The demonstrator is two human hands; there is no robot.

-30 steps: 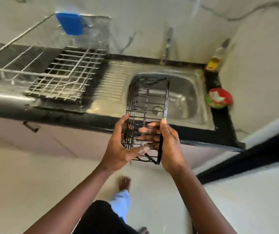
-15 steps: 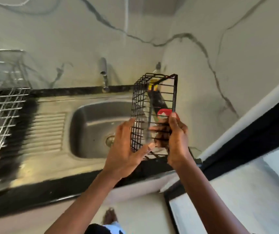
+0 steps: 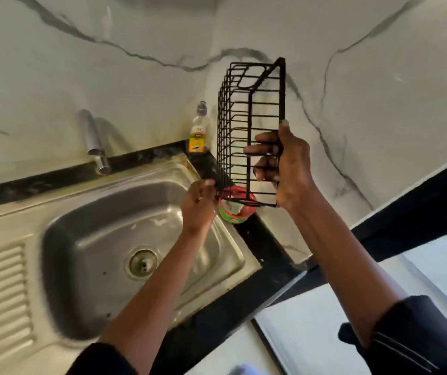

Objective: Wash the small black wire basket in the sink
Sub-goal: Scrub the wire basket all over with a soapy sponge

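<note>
Status: small black wire basket (image 3: 249,125) held on end in air, above black counter (image 3: 267,247) corner just right of stainless steel sink (image 3: 81,266). Right hand (image 3: 291,169) wrapped round its right edge; left hand (image 3: 199,204) pinching bottom-left corner wires.

The black counter (image 3: 265,247) bears a steel sink (image 3: 162,171), a yellow-labelled bottle (image 3: 197,136) and a red-green tub (image 3: 234,213).

No text is legible; bottle (image 3: 197,132) label blurred.
</note>
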